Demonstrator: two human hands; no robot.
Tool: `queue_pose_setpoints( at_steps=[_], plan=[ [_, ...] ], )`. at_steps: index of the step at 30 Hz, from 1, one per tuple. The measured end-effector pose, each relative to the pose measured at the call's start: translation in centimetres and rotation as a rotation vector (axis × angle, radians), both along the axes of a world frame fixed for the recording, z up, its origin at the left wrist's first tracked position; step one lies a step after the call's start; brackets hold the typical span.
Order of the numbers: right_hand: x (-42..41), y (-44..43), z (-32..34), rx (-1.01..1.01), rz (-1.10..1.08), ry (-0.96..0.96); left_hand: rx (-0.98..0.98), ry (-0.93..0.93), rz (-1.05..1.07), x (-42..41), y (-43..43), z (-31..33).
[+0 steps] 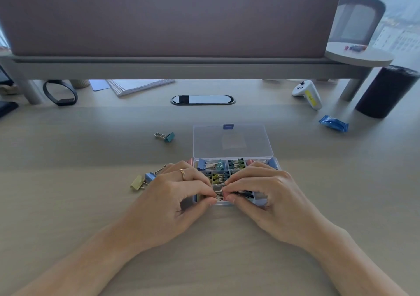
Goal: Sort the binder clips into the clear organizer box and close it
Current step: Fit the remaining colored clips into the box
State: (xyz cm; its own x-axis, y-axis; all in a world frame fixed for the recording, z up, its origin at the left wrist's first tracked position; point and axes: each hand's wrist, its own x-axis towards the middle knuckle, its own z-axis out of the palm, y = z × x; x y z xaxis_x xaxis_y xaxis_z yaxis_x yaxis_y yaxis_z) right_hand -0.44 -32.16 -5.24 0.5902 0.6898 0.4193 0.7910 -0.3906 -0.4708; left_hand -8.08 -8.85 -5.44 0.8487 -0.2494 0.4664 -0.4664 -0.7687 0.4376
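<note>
The box [236, 177] sat open on the desk [91, 205], directly in front of the person, its clear lid [231, 141] thrown back and lying flat behind it. The far compartments already held clips in blue, green and dark colours. Over the near row, the left hand [172, 198] and right hand [270, 195] met fingertip to fingertip, both pinched shut on one clip [218, 195] whose wire handles showed between them; its body colour could not be told. Loose clips remained outside: a yellow clip [137, 182] and a blue clip [150, 176] just left of the left hand, and a teal clip [167, 136] well apart, further up the desk.

Assessed risk: the sprung handles could snap from the pinch and flick the clip out, or jolt the light box and mix its contents. The teal clip could be overlooked before closing. An overfilled compartment would likely stop the lid latching.
</note>
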Motion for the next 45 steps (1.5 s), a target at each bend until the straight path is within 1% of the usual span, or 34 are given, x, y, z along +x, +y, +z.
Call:
queue_pose_setpoints(
  at_steps=[6,15,22,31,33,37,45],
  plan=[
    [-0.01,0.05,-0.27,-0.014,0.005,-0.051,0.022,-0.026,-0.004,0.10,0.04,-0.07],
    [0.07,-0.06,-0.28,-0.027,0.026,-0.073,0.043,-0.039,-0.006,0.16,0.06,-0.18],
    [-0.09,-0.08,0.17,-0.111,0.050,-0.121,0.042,-0.039,-0.003,0.19,0.09,-0.18],
    [-0.09,-0.18,-0.02,-0.143,0.061,-0.136,0.033,-0.032,-0.005,0.17,0.10,-0.32],
    [-0.14,-0.20,-0.06,-0.128,0.055,-0.134,0.036,-0.034,-0.002,0.15,0.07,-0.29],
    [-0.14,-0.19,-0.04,-0.024,-0.009,-0.084,0.033,-0.043,0.004,0.13,0.03,-0.21],
    [0.02,0.11,-0.64,-0.017,0.013,-0.103,0.039,-0.070,0.013,0.15,-0.06,-0.30]
  ],
)
